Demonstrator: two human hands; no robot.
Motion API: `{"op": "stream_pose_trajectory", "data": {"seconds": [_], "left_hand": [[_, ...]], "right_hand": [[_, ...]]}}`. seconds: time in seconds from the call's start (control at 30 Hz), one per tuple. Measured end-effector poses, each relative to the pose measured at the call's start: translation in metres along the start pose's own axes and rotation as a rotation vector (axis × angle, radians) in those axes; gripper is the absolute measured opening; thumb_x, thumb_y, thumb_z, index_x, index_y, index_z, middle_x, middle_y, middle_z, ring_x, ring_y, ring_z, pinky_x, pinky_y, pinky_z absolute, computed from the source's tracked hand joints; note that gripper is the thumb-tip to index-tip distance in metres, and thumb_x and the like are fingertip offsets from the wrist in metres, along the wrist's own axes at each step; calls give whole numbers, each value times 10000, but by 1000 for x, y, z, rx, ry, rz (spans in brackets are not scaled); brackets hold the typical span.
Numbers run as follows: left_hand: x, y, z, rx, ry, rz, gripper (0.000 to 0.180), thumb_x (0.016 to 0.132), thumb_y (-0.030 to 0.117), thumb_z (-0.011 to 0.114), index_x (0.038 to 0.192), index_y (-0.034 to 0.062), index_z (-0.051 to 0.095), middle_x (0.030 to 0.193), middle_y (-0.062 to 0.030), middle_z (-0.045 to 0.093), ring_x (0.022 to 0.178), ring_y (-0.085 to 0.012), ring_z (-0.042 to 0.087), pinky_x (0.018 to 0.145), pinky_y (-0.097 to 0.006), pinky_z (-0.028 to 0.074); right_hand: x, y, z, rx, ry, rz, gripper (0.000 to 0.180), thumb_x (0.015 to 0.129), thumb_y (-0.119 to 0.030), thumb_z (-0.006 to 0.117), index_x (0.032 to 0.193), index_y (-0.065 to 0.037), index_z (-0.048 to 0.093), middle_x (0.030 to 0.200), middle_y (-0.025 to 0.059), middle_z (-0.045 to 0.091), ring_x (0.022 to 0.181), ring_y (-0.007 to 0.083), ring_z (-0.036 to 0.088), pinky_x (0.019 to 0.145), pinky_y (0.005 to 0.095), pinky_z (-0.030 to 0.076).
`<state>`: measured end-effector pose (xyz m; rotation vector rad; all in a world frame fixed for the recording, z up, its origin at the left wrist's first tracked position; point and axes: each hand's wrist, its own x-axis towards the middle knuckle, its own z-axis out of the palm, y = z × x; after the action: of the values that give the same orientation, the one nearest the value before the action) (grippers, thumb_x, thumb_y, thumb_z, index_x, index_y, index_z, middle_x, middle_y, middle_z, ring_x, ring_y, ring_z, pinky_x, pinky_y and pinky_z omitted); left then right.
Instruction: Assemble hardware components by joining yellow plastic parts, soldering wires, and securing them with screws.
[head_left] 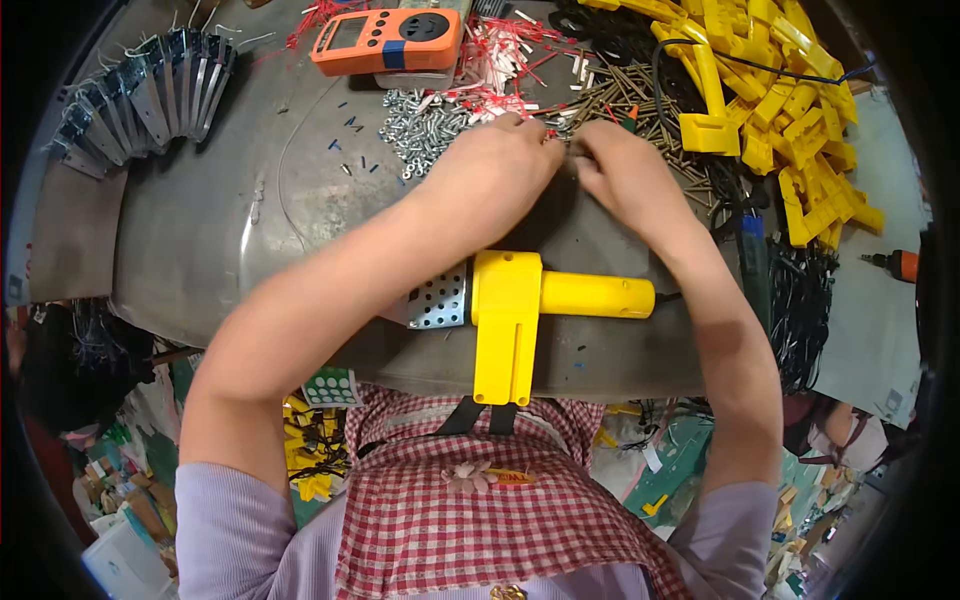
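My left hand [508, 165] is at the far side of the bench, beside a heap of silver screws [425, 125] and short white pieces with red wires [495, 65]. Its fingers are curled together; their tips are mostly hidden. Close by, my right hand [630, 178] bends its fingers inward at the edge of a pile of long brass-coloured screws [640, 95]. What either hand pinches, if anything, cannot be made out. Nearer to me lies a yellow plastic tool housing with a round handle [595, 295], a perforated metal plate [440, 303] at its left end.
An orange meter [385, 42] stands at the back. Yellow plastic housings [790, 95] are heaped at the far right, with black cables [800, 310] below. Metal plates with wires [150, 95] fan out at the far left. An orange-handled screwdriver [905, 265] lies at the right.
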<state>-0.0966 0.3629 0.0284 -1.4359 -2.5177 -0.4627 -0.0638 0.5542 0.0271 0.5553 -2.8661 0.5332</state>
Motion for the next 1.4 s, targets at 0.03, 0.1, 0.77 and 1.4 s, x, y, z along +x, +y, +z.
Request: {"op": "stream_pose_trajectory", "data": {"seconds": [0.03, 0.1, 0.77, 1.4], "left_hand": [[0, 0, 4, 54, -38, 49, 160, 765, 113, 544, 901, 31, 562, 867, -127, 572, 871, -288, 583, 734, -373, 498], [0, 0, 9, 100, -78, 97, 164, 764, 107, 532, 906, 31, 563, 870, -123, 570, 878, -288, 581, 737, -371, 498], [-145, 62, -52, -802, -38, -74, 269, 667, 65, 736, 886, 13, 587, 843, -109, 595, 770, -285, 604, 659, -354, 488], [-121, 57, -36, -362, 192, 104, 486, 687, 246, 739, 1098, 47, 570, 992, -103, 601, 909, -277, 585, 786, -398, 452]], "right_hand": [[-2, -4, -12, 148, -5, 135, 143, 775, -62, 591, 906, -13, 568, 845, 140, 597, 798, 332, 594, 681, 386, 480], [-15, 1, -22, 181, -18, 179, 149, 770, -54, 597, 912, -15, 579, 848, 142, 598, 795, 335, 590, 677, 383, 479], [-97, -121, -48, 889, -588, 553, 166, 754, -63, 682, 911, -22, 645, 730, 34, 617, 623, 65, 549, 581, 243, 460], [-25, -86, -14, 273, -53, -170, 239, 780, -62, 570, 1016, -27, 598, 831, 143, 623, 781, 322, 616, 684, 386, 493]]}}
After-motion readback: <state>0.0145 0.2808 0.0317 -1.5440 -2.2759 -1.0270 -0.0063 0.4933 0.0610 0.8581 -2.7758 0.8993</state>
